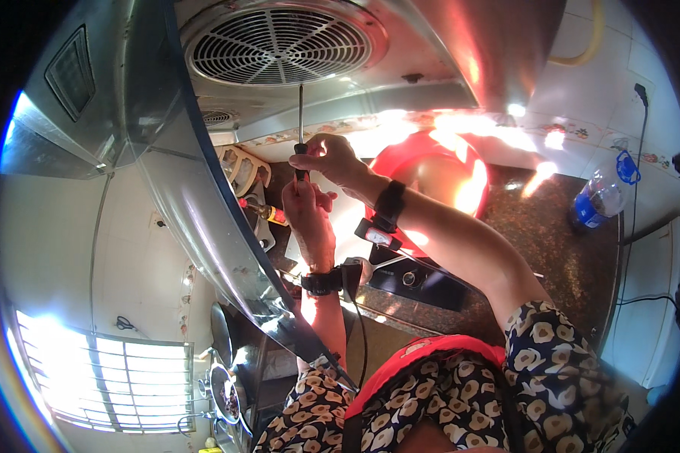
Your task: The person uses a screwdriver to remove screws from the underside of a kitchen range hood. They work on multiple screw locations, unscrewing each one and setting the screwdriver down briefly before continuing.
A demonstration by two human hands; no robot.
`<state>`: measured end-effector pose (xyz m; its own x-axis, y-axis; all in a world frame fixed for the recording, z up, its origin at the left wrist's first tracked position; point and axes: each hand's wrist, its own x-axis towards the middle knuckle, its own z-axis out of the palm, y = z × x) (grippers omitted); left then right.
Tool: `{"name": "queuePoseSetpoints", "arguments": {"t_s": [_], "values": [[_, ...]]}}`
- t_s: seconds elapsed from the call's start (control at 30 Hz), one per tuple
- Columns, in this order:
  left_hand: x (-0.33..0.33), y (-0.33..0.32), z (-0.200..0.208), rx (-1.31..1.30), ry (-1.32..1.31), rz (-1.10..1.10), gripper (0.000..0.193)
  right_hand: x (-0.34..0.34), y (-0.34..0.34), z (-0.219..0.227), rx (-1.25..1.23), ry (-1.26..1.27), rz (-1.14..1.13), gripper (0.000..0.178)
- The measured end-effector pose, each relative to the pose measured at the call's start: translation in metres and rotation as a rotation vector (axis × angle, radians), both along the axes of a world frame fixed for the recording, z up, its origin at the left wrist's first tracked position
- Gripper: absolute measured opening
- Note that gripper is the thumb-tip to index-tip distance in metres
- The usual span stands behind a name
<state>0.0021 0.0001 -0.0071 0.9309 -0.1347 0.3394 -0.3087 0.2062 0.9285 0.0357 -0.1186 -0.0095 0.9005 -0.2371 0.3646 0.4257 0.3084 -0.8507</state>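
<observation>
Two hands [335, 161] partly hide the screwdriver handle [301, 149].

I see a speckled brown counter [533, 245] carrying a clear bottle [602, 195] near its right edge and a black hob [431, 289]; whether the red basin [391, 160] rests on counter or hob, I can't tell from here.

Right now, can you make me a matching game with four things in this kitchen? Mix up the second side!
Things:
1. Screwdriver
2. Tub
3. Bottle
4. Vent

Clues:
A. Clear, with a blue top
B. Round, with slats, overhead
C. Held by the left hand and right hand, pointing up
D. Red

Right pairs: 1-C, 2-D, 3-A, 4-B
</observation>
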Motion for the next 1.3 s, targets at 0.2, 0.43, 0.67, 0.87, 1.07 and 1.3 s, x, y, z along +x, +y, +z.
{"name": "queuePoseSetpoints", "arguments": {"t_s": [0.2, 0.43, 0.67, 0.87, 1.07, 1.3], "values": [[0.006, 0.018, 0.015, -0.268, 0.272, -0.395, 0.027, 0.011, 0.005, -0.008, 0.214, -0.108, 0.255, 0.027], [-0.007, 0.001, 0.000, 0.110, 0.004, 0.064, 0.028, 0.010, 0.006, -0.007, 0.049, -0.049, 0.031, 0.029], [0.000, 0.010, 0.015, -0.177, 0.241, -0.150, 0.031, -0.002, -0.006, 0.003, 0.156, 0.020, 0.273, 0.022], [-0.004, 0.011, 0.010, -0.131, 0.225, -0.239, 0.037, 0.003, -0.002, -0.010, 0.120, -0.006, 0.204, 0.023], [-0.007, 0.015, -0.004, -0.159, 0.219, -0.136, 0.036, -0.002, 0.006, -0.020, 0.163, -0.068, 0.221, 0.023], [-0.002, 0.019, -0.013, -0.220, 0.216, -0.226, 0.031, -0.007, 0.001, -0.022, 0.133, -0.007, 0.229, 0.018]]}}
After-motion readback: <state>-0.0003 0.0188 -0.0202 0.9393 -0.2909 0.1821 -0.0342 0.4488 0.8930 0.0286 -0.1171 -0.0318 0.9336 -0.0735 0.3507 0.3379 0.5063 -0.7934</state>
